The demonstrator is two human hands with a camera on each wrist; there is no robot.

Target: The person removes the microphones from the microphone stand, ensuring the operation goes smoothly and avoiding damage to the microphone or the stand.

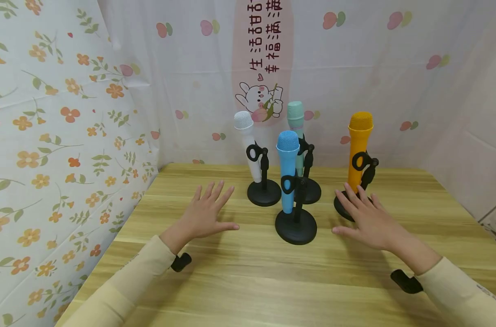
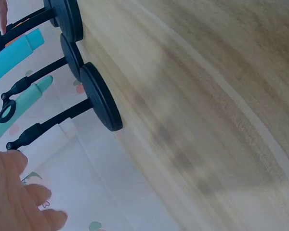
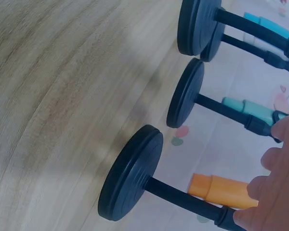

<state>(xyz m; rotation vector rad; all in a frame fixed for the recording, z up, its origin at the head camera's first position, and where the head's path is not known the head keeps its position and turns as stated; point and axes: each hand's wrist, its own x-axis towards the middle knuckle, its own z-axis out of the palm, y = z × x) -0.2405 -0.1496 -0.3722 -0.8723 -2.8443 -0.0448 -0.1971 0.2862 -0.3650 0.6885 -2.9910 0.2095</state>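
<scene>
Four toy microphones would exceed my naming by number, so several stand on black round-based stands. The blue microphone is nearest the front, its stand between my hands. Behind it are a white microphone and a mint green microphone. At the right stands an orange microphone. My left hand hovers over the table left of the white one, fingers spread, holding nothing. My right hand has its fingers spread in front of the orange microphone's stand, overlapping its base in the head view.
A wood-grain table carries the stands. Behind it hangs a pale curtain with printed fruit, a rabbit and writing. A flowered cloth hangs along the left side. Dark wrist straps show under both sleeves.
</scene>
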